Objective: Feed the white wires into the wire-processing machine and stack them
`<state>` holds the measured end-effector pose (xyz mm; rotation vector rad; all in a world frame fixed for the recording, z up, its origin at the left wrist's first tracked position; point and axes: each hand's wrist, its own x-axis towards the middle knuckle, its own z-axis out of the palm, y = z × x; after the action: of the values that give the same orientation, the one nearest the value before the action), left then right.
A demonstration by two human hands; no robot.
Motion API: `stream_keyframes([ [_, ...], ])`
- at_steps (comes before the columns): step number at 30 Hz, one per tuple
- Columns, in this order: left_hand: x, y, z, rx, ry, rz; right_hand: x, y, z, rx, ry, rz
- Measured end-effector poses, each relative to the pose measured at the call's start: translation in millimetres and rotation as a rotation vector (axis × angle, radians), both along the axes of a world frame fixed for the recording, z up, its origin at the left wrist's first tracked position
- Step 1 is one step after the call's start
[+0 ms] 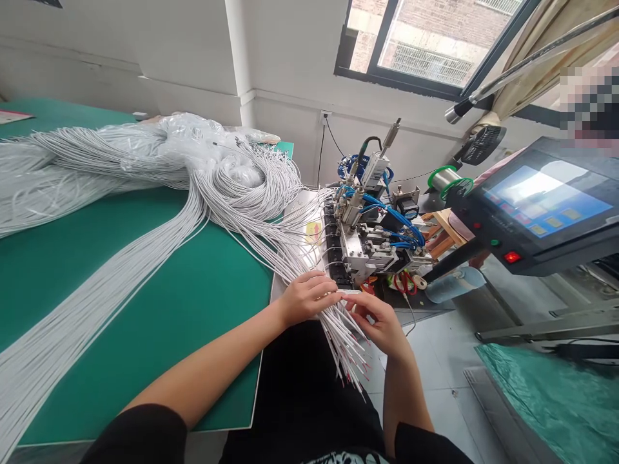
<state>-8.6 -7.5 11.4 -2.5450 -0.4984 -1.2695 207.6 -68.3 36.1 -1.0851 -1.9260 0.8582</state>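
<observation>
wires (pixel 338 328) fan out between left hand (pixel 305 298) and right hand (pixel 380 322) fingers.

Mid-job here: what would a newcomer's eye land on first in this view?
First, the great mass of white cables sweeping across the green table. Then the left hand and right hand gripping a fan of cable ends at the table's edge, before the small machine with blue tubing. A lit touchscreen stands right.
</observation>
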Motion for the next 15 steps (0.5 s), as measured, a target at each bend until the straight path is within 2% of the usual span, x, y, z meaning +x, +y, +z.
stream_keyframes([
  [8,2,1,1.4,-0.051,0.062,0.009,-7,-1,0.4,0.115,0.07,-0.069],
  [12,2,2,-1.1,-0.063,0.073,0.019,-6,1,-4.0,0.136,0.134,-0.213],
  [15,2,2,-1.9,-0.093,0.057,0.049,-7,3,-13.5,0.107,0.263,-0.395],
])
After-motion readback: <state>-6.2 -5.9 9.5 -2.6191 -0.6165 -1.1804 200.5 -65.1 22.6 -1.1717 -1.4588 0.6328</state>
